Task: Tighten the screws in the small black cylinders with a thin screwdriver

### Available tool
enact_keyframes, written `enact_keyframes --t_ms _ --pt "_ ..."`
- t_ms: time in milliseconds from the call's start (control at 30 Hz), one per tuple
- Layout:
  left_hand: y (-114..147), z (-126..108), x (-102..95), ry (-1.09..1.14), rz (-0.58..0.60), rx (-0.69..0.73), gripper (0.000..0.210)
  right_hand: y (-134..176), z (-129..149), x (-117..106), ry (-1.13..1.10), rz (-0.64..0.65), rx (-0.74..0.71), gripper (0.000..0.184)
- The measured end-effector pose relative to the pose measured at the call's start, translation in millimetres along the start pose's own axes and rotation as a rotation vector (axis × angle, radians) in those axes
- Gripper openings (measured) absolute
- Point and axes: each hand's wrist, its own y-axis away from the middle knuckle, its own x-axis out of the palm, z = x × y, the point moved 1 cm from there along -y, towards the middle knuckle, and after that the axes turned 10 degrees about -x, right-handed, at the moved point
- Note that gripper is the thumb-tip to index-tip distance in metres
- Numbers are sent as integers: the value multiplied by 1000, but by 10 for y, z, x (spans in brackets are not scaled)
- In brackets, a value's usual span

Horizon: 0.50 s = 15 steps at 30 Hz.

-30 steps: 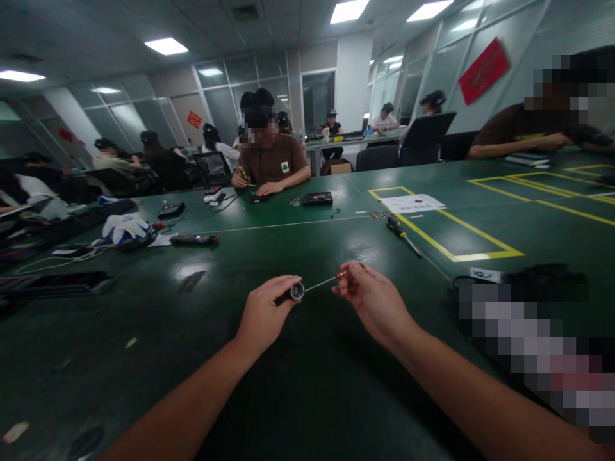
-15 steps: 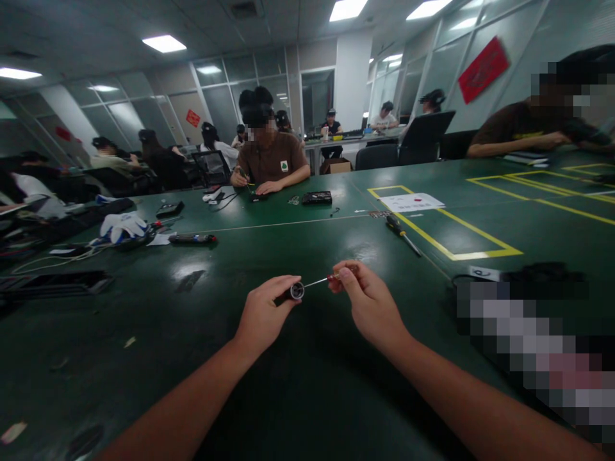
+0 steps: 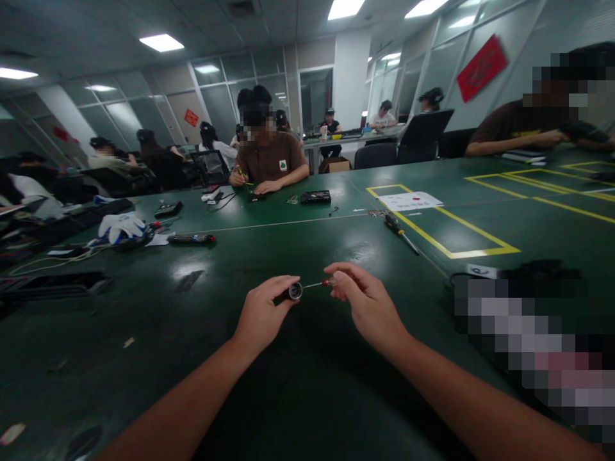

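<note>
My left hand is closed around a dark cylindrical part, its round silvery open end turned toward my right side. My right hand grips a small screwdriver by its red, partly clear handle, most of which the fingers cover. The thin metal shaft points left, with its tip at the rim or opening of the cylindrical part; I cannot tell how far in it reaches. Both hands are above the green table.
A larger yellow-and-black screwdriver and a white sheet lie beyond my right hand. White gloves and a dark pen-like tool lie left. A pixelated object is at right. A person works opposite.
The fingers of my right hand have shifted on the screwdriver handle, and the hand has edged slightly left. My left hand holds the cylindrical part almost unmoved.
</note>
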Motion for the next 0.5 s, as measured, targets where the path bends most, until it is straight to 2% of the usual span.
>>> enact_keyframes --t_ms 100,267,400,500 --pt "10 -30 -2 9 9 17 38 -27 -68 5 -97 -115 56 19" --pt "11 -39 16 -10 35 46 36 -71 -190 9 -190 -142 139 30" --pt "-7 -24 19 -29 17 44 35 -110 -237 -37 -412 -149 307 31" --pt "-13 -19 14 -19 3 31 36 -122 -245 -51 -430 -184 286 31"
